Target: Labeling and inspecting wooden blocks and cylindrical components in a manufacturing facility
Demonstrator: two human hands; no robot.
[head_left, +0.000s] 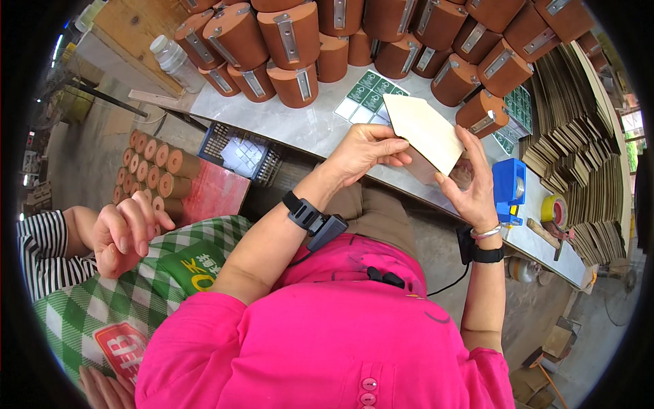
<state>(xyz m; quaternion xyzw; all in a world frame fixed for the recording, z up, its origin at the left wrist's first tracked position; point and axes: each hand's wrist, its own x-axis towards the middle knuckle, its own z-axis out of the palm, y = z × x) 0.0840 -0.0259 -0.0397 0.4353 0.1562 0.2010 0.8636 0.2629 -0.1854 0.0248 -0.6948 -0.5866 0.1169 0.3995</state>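
**Grey worktable crowded with brown cylinders**

Green label sheets lie near the worktable's middle; flat cardboard is stacked along its right side; above its near edge is the pale card; the left hand pinches the card's left edge between thumb and fingers; the right hand grips its right side, thumb and fingers spread apart.

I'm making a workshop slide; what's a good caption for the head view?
Left hand and right hand hold a pale card before stacked brown cylinders on a table.
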